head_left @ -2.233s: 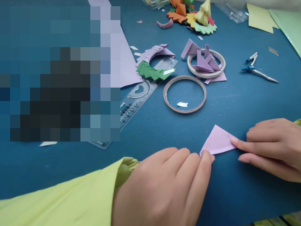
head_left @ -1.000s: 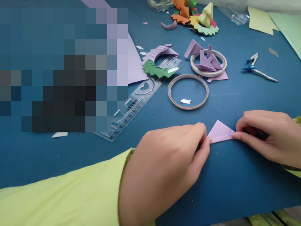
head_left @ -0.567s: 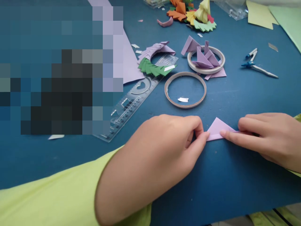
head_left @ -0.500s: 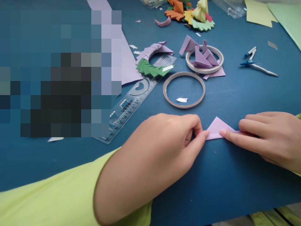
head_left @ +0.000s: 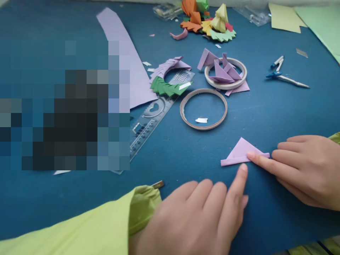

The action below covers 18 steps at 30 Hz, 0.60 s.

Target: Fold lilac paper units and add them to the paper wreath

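A folded light-purple paper triangle (head_left: 239, 147) lies on the table, with a narrow folded strip along its near edge. My right hand (head_left: 308, 170) presses this strip with a stretched index fingertip, its other fingers bent near the strip's right end. My left hand (head_left: 196, 212) is palm down in front of the paper. Its index finger points forward, the tip just below the strip; I cannot tell if they touch. The other left fingers bend downward, and no object shows in that hand.
Beyond the paper lie a tape ring (head_left: 204, 126), another ring (head_left: 225, 86) with purple folded pieces (head_left: 221, 72), a purple-green paper arc (head_left: 167, 85), and a clear ruler (head_left: 148, 122). A compass (head_left: 289, 79) is at right, a purple sheet (head_left: 124, 46) at left. Blurred blocks cover the left side.
My left hand has let go of the paper's left end and drawn back toward me, uncovering the strip. My right index finger remains on the paper. The view has shifted slightly.
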Each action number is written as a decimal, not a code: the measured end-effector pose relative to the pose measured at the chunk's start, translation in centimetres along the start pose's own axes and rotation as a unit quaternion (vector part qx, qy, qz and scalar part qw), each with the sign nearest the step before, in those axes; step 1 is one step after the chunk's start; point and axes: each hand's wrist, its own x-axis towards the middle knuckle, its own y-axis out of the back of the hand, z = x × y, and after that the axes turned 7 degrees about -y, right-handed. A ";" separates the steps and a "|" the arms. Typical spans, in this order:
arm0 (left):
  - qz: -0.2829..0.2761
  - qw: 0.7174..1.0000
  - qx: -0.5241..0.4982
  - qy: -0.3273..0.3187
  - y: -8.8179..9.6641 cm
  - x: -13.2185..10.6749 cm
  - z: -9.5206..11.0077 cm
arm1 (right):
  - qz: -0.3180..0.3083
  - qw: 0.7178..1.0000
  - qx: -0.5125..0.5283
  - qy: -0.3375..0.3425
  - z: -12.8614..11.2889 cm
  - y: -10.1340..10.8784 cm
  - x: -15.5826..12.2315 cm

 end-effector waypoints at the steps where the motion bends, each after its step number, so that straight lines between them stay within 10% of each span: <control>1: -0.015 1.000 -0.004 -0.004 -0.1 0.0 -0.1 | 0.000 1.000 -0.001 -0.003 -0.1 0.0 0.0; 18: -0.007 1.000 -0.012 0.026 -0.4 -0.6 -0.8 | -0.013 1.000 -0.027 0.001 -0.4 -0.1 -0.2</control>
